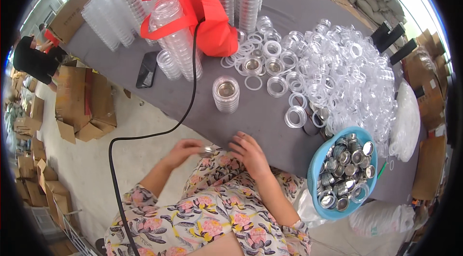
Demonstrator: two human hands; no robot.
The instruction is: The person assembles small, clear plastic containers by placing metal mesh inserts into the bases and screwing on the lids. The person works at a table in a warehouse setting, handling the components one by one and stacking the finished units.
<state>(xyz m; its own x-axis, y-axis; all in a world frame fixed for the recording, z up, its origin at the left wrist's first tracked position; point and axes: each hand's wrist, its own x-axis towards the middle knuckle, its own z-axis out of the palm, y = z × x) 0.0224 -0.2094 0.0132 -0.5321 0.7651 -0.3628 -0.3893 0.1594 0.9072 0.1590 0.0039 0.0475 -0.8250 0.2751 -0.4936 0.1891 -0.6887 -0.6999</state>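
Observation:
My left hand (184, 152) is over my lap, in front of the table edge, with its fingers closed on a small round silver metal cap (207, 151). At the table edge, my right hand (251, 154) is apart from the cap, fingers spread and nothing visible in them. Beyond both hands stands a short stack of clear plastic rings (226, 103), with a metal cap (225, 89) showing inside its top. On the right, a blue plastic basket (317, 179) holds many silver metal caps (345, 158), with a few clear rings among them.
A large heap of clear rings (342, 70) covers the table's right side. Tall clear stacks (248, 0) and a red bag (212, 19) stand at the back. A black phone (146, 70) lies left. A black cable (144, 136) crosses before the table.

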